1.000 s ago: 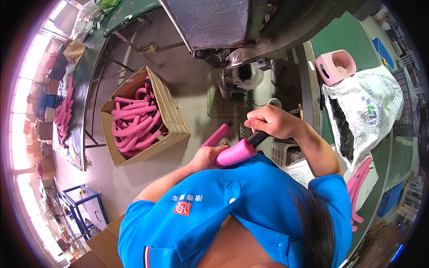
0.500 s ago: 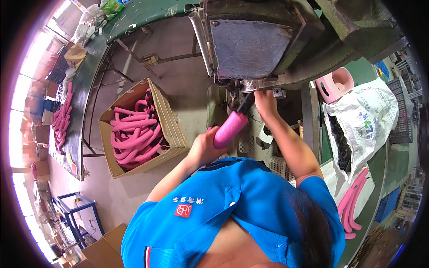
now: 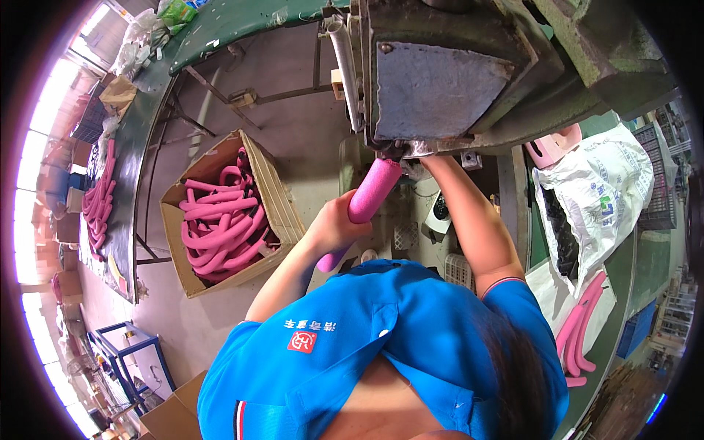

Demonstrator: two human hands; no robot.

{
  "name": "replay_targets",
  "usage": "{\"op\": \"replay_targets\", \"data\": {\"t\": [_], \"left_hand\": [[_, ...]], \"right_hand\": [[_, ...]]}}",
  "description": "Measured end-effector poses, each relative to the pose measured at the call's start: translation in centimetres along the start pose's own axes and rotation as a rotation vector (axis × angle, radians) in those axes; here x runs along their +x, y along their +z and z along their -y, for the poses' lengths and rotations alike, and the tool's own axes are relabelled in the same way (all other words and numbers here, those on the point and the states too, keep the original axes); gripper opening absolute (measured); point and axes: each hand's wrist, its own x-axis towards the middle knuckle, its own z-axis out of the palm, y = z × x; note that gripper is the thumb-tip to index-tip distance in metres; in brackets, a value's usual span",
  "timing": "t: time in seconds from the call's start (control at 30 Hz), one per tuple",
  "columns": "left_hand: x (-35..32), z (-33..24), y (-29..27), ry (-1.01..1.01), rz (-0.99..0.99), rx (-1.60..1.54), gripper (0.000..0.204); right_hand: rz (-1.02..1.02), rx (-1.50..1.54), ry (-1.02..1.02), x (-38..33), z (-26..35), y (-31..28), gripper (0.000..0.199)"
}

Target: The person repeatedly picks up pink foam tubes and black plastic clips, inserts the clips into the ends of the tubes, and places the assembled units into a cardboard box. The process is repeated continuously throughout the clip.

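Observation:
My left hand (image 3: 339,224) is wrapped round a pink foam-covered tube (image 3: 375,192). The tube slants upward, its far end against the underside of a heavy green-grey machine head (image 3: 440,88). Its lower end shows below my wrist, near my blue shirt. My right hand (image 3: 434,161) reaches up under the machine's lower edge, just right of the tube's far end. Its fingers are hidden there, so what they touch does not show.
On the floor to the left stands a cardboard box (image 3: 284,220) full of bent pink tubes. More pink tubes (image 3: 99,198) lie on the far-left table. On the right table are a white sack (image 3: 598,194), a pink plastic part (image 3: 555,145) and several tubes (image 3: 579,330).
The pink tube has moved up to the machine, hiding the dark rod that stuck out of its far end. My right hand has gone further under the machine's edge. The view has shifted slightly.

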Motion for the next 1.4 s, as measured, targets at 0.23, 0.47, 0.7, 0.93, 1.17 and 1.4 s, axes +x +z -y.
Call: {"op": "replay_targets", "data": {"t": [0.23,0.47,0.7,0.93,1.17,1.4], "left_hand": [[0.6,2.2,0.5,-0.003,0.009,0.102,0.047],[2.9,3.6,0.2,-0.055,0.185,0.088,0.053],[2.6,3.7,-0.6,-0.027,0.131,0.177,0.056],[2.8,3.6,-1.1,-0.002,0.154,0.198,0.055],[2.9,3.2,-2.0,0.027,0.186,0.172,0.051],[1.5,2.1,-3.0,0.146,0.119,0.084,0.050]], "right_hand": [[0.067,-0.105,0.015,-1.5,-2.3,2.5,0.025],[0.095,-0.256,0.033,-3.5,-6.0,1.4,0.025],[-0.003,0.817,0.738,-11.5,1.0,-4.4,0.029],[0.065,0.860,0.758,-12.8,0.8,-6.4,0.027],[-0.017,0.906,0.711,-11.8,1.2,-7.0,0.026],[0.104,0.655,0.663,-9.0,-0.4,-3.9,0.024]]}}
